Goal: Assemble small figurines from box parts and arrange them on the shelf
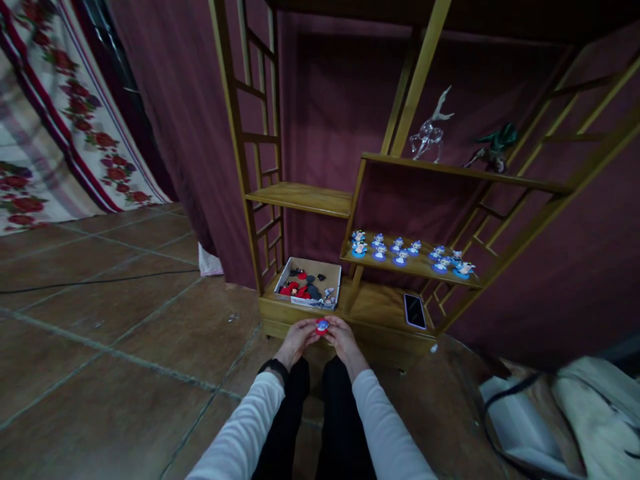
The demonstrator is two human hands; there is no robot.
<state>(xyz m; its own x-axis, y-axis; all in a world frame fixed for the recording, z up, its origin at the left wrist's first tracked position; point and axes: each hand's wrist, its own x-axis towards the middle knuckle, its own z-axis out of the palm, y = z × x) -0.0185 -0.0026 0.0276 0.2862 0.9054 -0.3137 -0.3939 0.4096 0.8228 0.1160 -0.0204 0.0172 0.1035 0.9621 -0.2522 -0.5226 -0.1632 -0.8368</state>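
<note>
Between my two hands, in front of the low shelf, is a small figurine (323,325) with a blue-and-white top and a red base. My left hand (299,337) pinches it from the left, and my right hand (342,333) grips its right side. Just beyond them a shallow cardboard box (316,265) sits on the bottom shelf, holding red and dark small pieces (300,289). Several small blue-and-white figurines (401,257) stand on round bases on the shelf to the right. Fine detail of the held figurine is too small to make out.
A wooden display rack (300,198) rises ahead. On its bottom board lies a phone (415,311). A clear deer figure (429,137) and a dark green figure (495,147) stand higher up. Bags (595,407) lie at right; a cable (100,283) crosses the tiled floor.
</note>
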